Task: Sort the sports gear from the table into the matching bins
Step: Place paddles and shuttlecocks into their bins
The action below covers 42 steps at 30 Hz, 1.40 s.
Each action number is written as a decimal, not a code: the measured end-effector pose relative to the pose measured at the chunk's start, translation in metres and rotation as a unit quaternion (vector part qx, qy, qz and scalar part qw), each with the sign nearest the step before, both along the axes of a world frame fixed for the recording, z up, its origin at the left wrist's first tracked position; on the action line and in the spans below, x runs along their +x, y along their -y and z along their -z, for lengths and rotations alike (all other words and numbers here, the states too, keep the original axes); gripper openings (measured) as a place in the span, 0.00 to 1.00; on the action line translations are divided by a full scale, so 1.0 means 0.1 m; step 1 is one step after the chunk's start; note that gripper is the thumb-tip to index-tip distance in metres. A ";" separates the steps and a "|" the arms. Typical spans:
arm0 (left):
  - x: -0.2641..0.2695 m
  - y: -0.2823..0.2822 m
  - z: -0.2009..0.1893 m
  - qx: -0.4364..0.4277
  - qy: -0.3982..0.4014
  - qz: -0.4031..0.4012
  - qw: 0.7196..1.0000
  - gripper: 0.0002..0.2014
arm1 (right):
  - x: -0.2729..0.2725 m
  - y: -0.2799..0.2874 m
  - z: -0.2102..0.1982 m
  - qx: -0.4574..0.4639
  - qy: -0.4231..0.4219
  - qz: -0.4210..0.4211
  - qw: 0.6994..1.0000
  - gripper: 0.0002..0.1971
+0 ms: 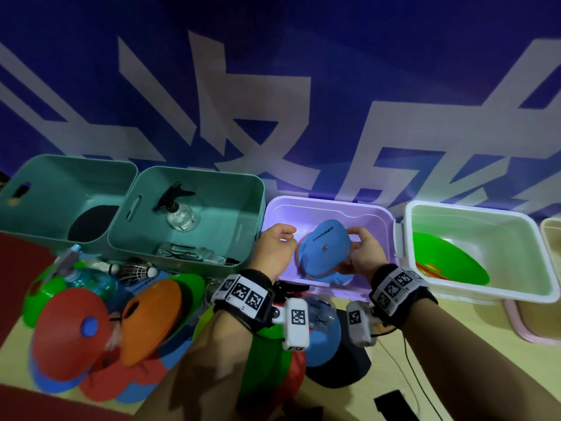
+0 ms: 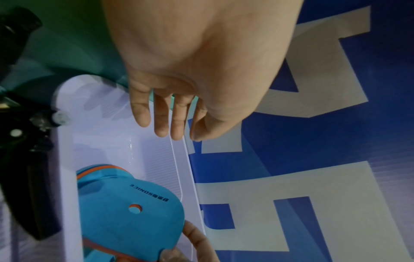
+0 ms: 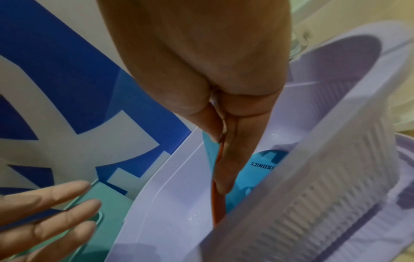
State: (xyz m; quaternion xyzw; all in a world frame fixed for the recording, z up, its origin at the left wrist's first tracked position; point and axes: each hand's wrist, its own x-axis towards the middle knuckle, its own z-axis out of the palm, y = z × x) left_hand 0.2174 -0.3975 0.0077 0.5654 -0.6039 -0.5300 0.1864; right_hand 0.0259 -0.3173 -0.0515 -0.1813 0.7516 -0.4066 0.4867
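A blue disc cone (image 1: 323, 253) with an orange one pressed under it stands tilted inside the purple bin (image 1: 331, 205). My right hand (image 1: 358, 241) pinches their right edge between thumb and fingers. The right wrist view shows that pinch (image 3: 221, 141) on the blue disc (image 3: 257, 170) and the orange edge (image 3: 218, 203). My left hand (image 1: 277, 247) hovers over the bin's left end, holding nothing. In the left wrist view its fingers (image 2: 161, 124) hang straight above the blue disc (image 2: 132, 203).
Left of the purple bin stand two teal bins, one with a black paddle (image 1: 91, 221), one with spray bottles (image 1: 182, 220). A white bin (image 1: 473, 214) on the right holds a green disc (image 1: 449, 256). Coloured discs (image 1: 91, 329), shuttlecocks (image 1: 139, 270) and bottles crowd the table's left.
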 end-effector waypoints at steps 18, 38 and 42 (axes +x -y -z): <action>-0.18 -0.71 -0.30 -0.038 -0.046 -0.009 0.998 0.10 | -0.19 -0.73 -0.63 -0.088 -0.080 -0.014 0.993 0.23; -0.57 -2.05 0.32 0.011 -0.002 -0.043 0.999 0.11 | -0.59 -1.93 0.05 0.001 -0.136 -0.219 0.966 0.10; -0.35 -2.16 0.50 0.020 0.042 -0.054 0.997 0.12 | -0.34 -1.84 0.25 0.043 -0.215 -0.365 0.905 0.21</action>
